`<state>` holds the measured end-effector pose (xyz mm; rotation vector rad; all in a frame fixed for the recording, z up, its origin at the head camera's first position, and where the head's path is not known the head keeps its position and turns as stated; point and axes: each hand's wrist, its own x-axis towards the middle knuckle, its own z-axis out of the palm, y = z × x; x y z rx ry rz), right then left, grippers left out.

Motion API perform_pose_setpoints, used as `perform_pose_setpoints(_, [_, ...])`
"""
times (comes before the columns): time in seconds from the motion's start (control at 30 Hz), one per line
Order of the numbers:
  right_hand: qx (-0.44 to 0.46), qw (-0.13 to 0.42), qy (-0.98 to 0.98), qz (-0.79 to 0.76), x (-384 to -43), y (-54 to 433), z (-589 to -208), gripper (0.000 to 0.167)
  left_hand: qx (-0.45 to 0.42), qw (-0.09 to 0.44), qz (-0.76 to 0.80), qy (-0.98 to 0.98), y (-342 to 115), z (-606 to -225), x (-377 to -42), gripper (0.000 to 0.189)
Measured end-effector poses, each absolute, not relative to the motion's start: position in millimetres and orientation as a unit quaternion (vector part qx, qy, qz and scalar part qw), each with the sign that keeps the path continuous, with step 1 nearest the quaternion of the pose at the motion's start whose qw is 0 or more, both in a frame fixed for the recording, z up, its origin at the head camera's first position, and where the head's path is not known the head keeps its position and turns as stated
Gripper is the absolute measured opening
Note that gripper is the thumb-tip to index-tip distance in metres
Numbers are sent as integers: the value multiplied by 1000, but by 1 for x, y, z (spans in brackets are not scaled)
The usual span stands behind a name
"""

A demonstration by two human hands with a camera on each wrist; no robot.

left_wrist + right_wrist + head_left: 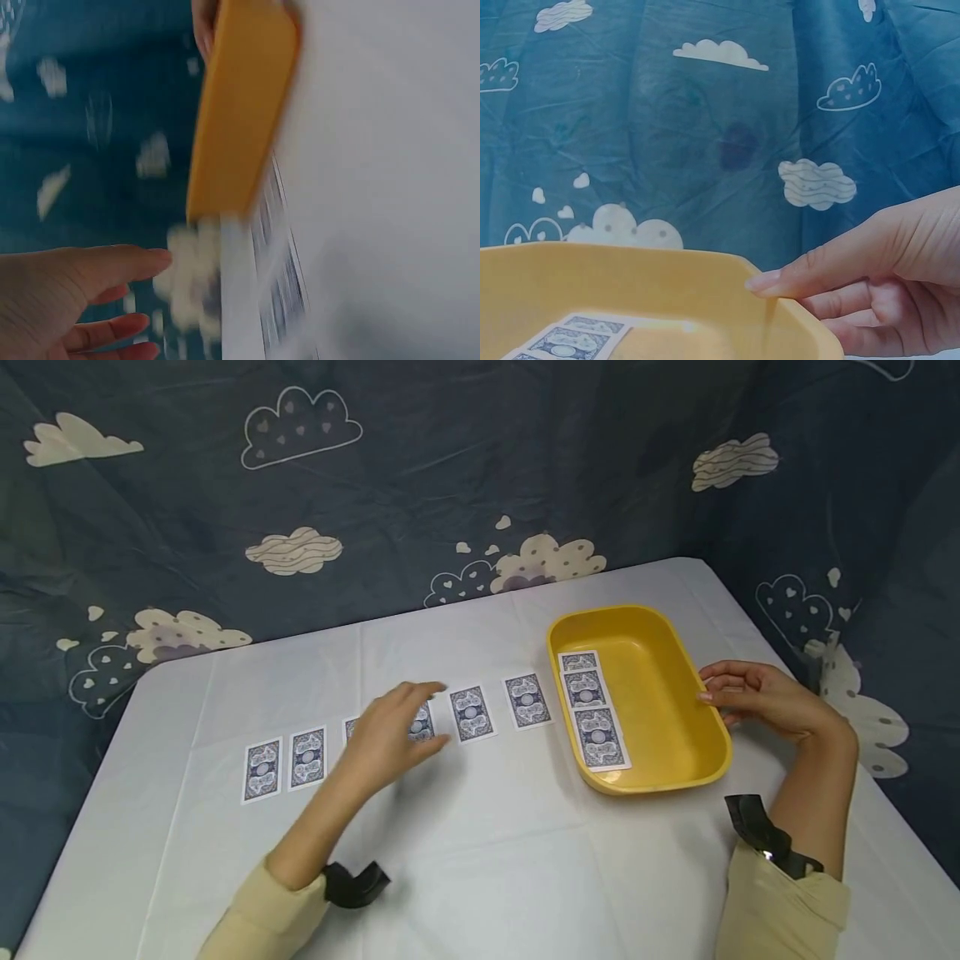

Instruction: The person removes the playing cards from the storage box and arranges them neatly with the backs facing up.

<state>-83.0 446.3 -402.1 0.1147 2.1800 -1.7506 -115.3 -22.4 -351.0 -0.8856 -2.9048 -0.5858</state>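
Note:
Face-down playing cards with blue backs lie in a row on the white cloth, among them a far-left card (262,770) and a card nearest the tray (528,700). Over the middle of this row hovers my left hand (390,735), fingers spread and holding nothing; it partly hides two cards. In the left wrist view the left hand (82,300) shows a gap between thumb and fingers. My right hand (765,697) pinches the right rim of a yellow tray (660,710), thumb over the edge. Inside the tray, along its left side, overlap several cards (598,739).
The table's white cloth (480,877) extends in front of the cards and tray. A dark blue curtain with cloud prints (420,468) hangs behind the table and at its right side. Each forearm has a black strap (772,839) near the sleeve.

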Motion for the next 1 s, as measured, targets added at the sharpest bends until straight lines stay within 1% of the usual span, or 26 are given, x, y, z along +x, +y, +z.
perform_pose_setpoints(0.1, [39,171,771,-612,-85,445,-403,19,-347,36,-209,-913,37,-347,-112,54])
perform_pose_setpoints(0.17, [34,171,773,-609,-86,444,-404,19,-376,21,-194,-906,73,-344,-108,54])
perform_pose_setpoints(0.27, [26,168,774,-610,-87,441,-405,20,-411,-31,-113,-904,119,-345,-103,59])
perform_pose_setpoints(0.4, [23,165,771,-615,-87,438,-406,20,-433,-101,32,-895,159,-359,-102,78])
perform_pose_setpoints(0.43, [23,166,770,-616,-88,437,-406,20,-431,-109,64,-894,165,-363,-103,84])
perform_pose_setpoints(0.53, [23,172,766,-619,-87,435,-406,20,-410,-115,119,-897,177,-376,-104,90])
perform_pose_setpoints(0.67, [35,169,769,-615,-85,437,-403,20,-385,-79,153,-906,186,-385,-105,93])
perform_pose_setpoints(0.73, [39,167,773,-611,-84,439,-402,20,-376,-70,161,-910,190,-387,-105,99])
perform_pose_setpoints(0.8, [42,165,775,-608,-83,440,-401,21,-370,-69,163,-912,193,-387,-106,100])
perform_pose_setpoints(1.0, [43,166,773,-611,-83,443,-402,20,-366,-90,154,-913,196,-386,-107,98])
